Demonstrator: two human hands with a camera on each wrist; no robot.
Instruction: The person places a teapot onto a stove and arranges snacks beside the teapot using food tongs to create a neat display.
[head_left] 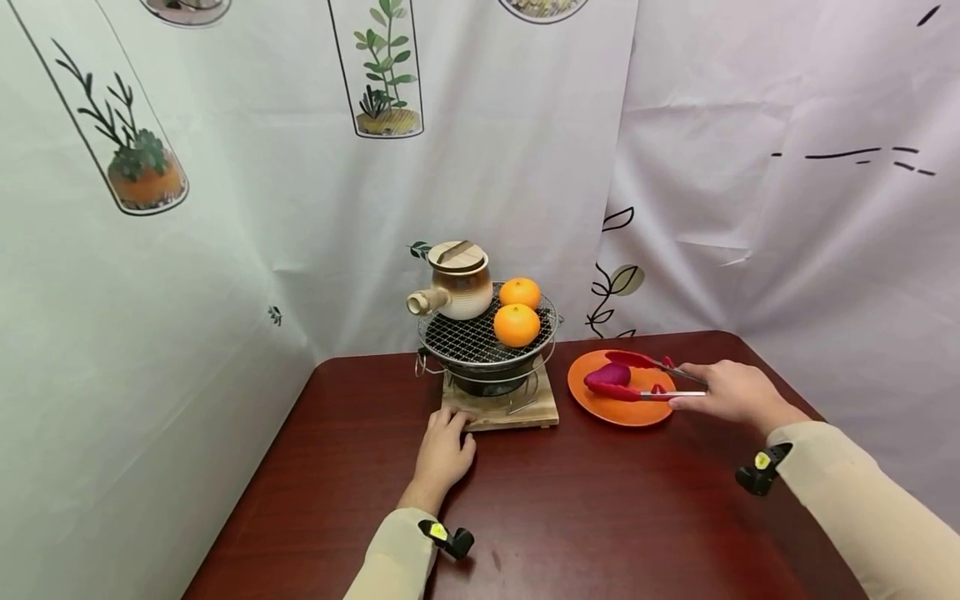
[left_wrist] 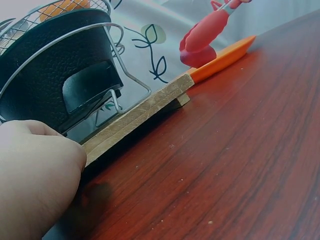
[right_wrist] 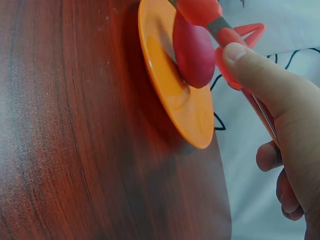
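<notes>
My right hand (head_left: 731, 392) grips a pair of red-tipped metal tongs (right_wrist: 260, 117), thumb along one arm. The tongs' red heads lie on either side of a purple sweet potato (right_wrist: 195, 52), over an orange plate (head_left: 626, 414) on the table's right. My left hand (head_left: 442, 450) rests at the front left corner of a wooden board (head_left: 498, 412), fingertips on its top. On that board stands a round black grill (left_wrist: 30, 65) in a wire frame. Two oranges (head_left: 517, 325) and a clay pot (head_left: 468, 293) with a wooden lid sit on its mesh.
The pot's handle (head_left: 427, 301) sticks out to the left, past the mesh. Behind the dark red table (head_left: 577, 508) hangs a pale printed cloth (head_left: 517, 167), which also runs along both sides. The plate lies just right of the board.
</notes>
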